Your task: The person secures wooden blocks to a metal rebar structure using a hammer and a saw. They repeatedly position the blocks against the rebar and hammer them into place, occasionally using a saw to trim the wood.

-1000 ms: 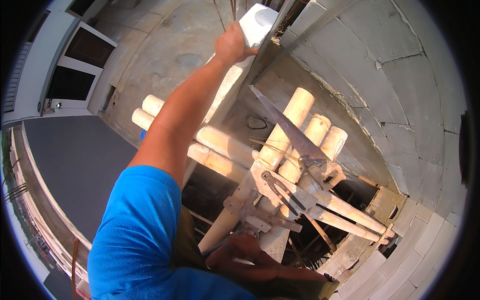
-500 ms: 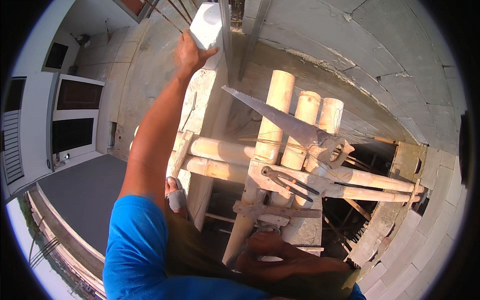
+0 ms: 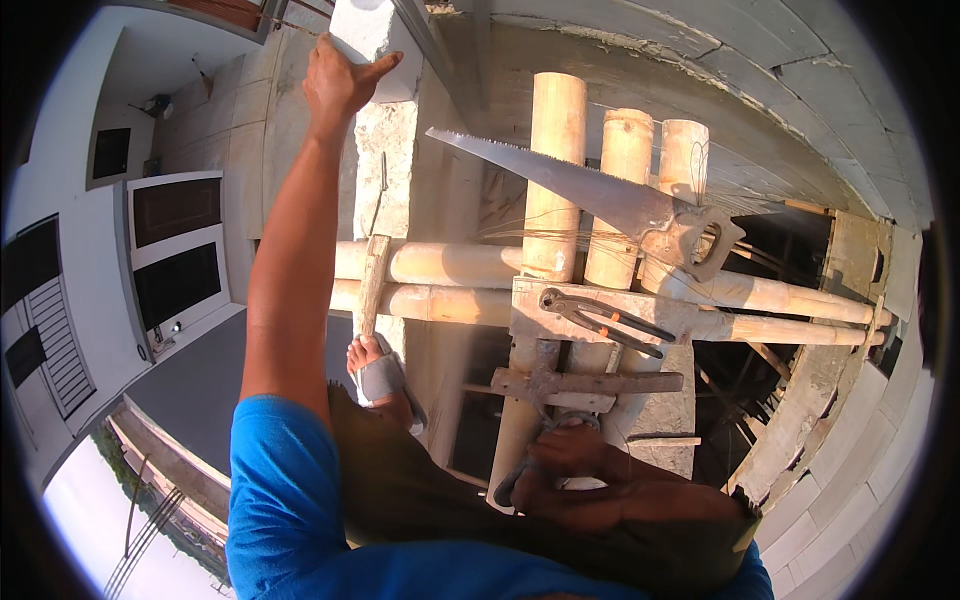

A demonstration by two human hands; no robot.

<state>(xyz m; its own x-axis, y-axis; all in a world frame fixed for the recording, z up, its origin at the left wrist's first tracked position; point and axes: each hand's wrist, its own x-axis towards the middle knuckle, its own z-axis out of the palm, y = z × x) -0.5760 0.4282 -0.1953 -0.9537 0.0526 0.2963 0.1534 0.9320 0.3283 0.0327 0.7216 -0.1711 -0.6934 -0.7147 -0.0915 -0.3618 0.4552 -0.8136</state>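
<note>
My left hand (image 3: 338,80) reaches far forward and grips the near edge of a white block (image 3: 385,50), its thumb stretched across the face. The block stands on a rough concrete ledge (image 3: 385,150). Low in the middle, my right hand (image 3: 568,452) is in shade beside my right foot; its fingers are hard to make out. Beyond it lies a hammer with a wooden handle (image 3: 625,382). Black pincers (image 3: 605,322) rest on a board (image 3: 525,305). A handsaw (image 3: 580,190) lies across upright bamboo poles (image 3: 556,120), its handle to the right.
Horizontal bamboo poles (image 3: 450,265) run across the ledge, with a short wooden piece (image 3: 374,280) over them. My left foot (image 3: 375,375), in a grey sandal, stands on the ledge. Dark gaps open below the poles. A grey block wall (image 3: 850,60) rises at the right.
The whole view has shifted, so the ledge and tools sit higher in the picture and more of my left foot shows. My left hand stays on the white block.
</note>
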